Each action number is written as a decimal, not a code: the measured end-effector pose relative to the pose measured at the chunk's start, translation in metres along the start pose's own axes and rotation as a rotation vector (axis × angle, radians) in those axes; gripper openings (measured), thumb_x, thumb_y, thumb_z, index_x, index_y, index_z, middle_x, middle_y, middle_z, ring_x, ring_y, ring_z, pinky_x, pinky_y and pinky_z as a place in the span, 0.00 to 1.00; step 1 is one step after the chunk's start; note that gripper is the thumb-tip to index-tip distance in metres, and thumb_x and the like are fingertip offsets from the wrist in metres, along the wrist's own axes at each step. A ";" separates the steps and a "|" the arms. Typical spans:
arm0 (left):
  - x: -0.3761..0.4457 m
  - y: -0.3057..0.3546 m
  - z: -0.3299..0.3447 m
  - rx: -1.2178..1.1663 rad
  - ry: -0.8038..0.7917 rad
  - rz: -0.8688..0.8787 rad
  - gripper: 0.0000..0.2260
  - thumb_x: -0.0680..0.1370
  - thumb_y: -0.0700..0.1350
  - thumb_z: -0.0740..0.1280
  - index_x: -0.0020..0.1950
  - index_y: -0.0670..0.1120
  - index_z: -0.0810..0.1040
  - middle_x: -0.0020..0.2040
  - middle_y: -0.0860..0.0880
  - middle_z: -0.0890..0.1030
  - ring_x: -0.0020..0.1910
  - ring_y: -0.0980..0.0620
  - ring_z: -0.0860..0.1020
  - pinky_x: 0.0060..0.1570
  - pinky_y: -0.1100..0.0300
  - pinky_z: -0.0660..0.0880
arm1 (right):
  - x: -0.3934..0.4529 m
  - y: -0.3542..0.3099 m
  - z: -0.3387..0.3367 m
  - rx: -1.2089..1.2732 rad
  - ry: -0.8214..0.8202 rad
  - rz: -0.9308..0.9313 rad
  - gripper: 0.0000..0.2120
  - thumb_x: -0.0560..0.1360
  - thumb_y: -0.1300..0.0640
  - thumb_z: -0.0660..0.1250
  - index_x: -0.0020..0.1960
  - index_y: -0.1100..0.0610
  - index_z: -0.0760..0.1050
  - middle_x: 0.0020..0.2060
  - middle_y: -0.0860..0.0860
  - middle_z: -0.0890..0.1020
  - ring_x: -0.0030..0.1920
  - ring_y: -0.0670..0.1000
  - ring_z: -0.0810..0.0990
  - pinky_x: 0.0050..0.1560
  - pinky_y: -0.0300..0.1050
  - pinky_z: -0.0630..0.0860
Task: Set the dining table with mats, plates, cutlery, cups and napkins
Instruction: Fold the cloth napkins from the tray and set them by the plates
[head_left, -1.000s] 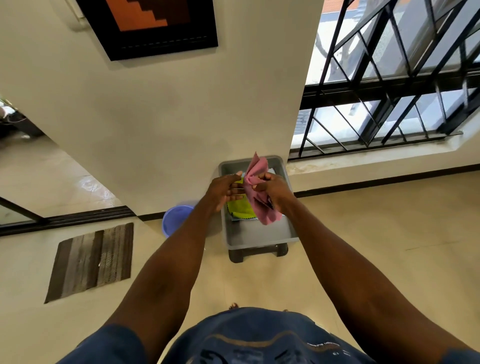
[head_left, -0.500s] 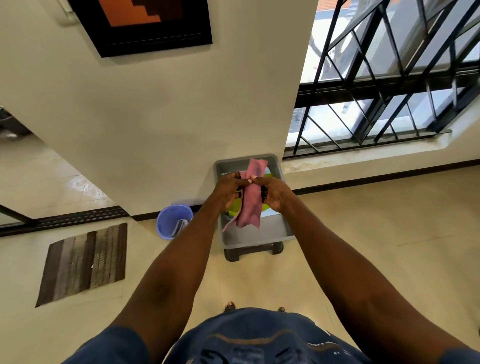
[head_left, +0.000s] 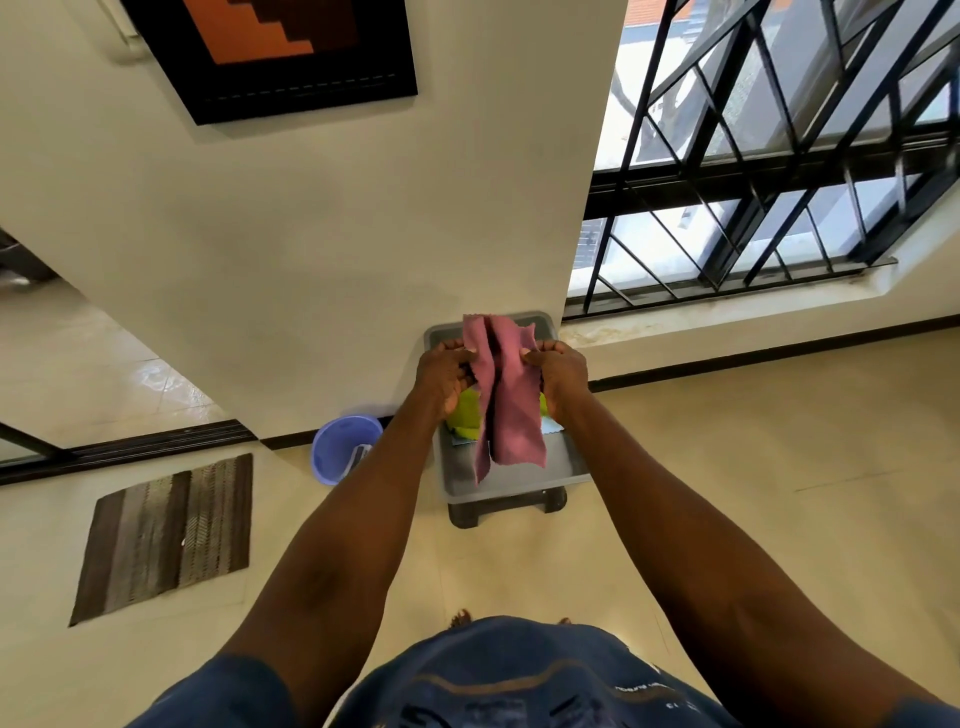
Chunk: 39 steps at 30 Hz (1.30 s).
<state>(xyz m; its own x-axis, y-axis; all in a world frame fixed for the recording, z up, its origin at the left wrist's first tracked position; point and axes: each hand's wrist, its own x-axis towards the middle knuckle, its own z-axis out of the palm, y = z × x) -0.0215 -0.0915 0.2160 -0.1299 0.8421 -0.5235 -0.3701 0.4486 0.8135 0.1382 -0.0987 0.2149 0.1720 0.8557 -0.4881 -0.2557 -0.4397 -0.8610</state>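
Observation:
A pink cloth napkin (head_left: 506, 395) hangs lengthwise between my two hands, above a grey plastic tray (head_left: 519, 480) that stands on a small dark stool on the floor. My left hand (head_left: 441, 371) pinches the napkin's left edge and my right hand (head_left: 561, 371) pinches its right edge, both near the top. Under the napkin, inside the tray, lies a yellow-green cloth (head_left: 467, 415) with a bit of light blue cloth (head_left: 551, 427) showing beside it. What else the tray holds is hidden by my hands and the napkin.
A blue plastic bucket (head_left: 340, 447) stands on the floor left of the tray, against the cream wall. A striped brown doormat (head_left: 166, 535) lies further left. A barred window (head_left: 779, 156) is at the right. Tiled floor lies open around my feet.
The bunched pink napkin has been pulled out between my hands and now hangs long and flatter. My hands have drawn apart to its two edges.

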 end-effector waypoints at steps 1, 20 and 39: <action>0.000 0.000 0.000 0.022 0.007 0.000 0.06 0.76 0.31 0.65 0.47 0.42 0.77 0.37 0.43 0.78 0.34 0.47 0.75 0.37 0.56 0.75 | 0.001 0.001 -0.001 0.006 0.023 -0.006 0.09 0.71 0.69 0.70 0.38 0.56 0.79 0.37 0.55 0.82 0.40 0.54 0.78 0.43 0.48 0.75; -0.010 -0.029 0.009 0.329 0.023 0.248 0.05 0.76 0.40 0.72 0.42 0.49 0.83 0.40 0.47 0.84 0.41 0.50 0.81 0.48 0.54 0.80 | -0.031 0.027 0.013 -0.377 0.006 -0.452 0.06 0.77 0.60 0.68 0.51 0.55 0.83 0.46 0.50 0.85 0.48 0.46 0.82 0.49 0.35 0.77; -0.017 -0.025 0.006 0.369 -0.030 0.284 0.06 0.76 0.43 0.73 0.39 0.43 0.82 0.35 0.46 0.81 0.34 0.51 0.79 0.39 0.61 0.80 | -0.034 0.038 0.013 -0.588 -0.021 -0.556 0.10 0.79 0.61 0.63 0.42 0.57 0.82 0.38 0.54 0.83 0.42 0.55 0.81 0.45 0.55 0.79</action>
<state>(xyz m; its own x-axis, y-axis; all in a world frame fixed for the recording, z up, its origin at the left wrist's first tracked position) -0.0049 -0.1158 0.2061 -0.1505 0.9527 -0.2639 0.0291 0.2711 0.9621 0.1098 -0.1412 0.2010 0.1071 0.9937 0.0317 0.4053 -0.0145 -0.9141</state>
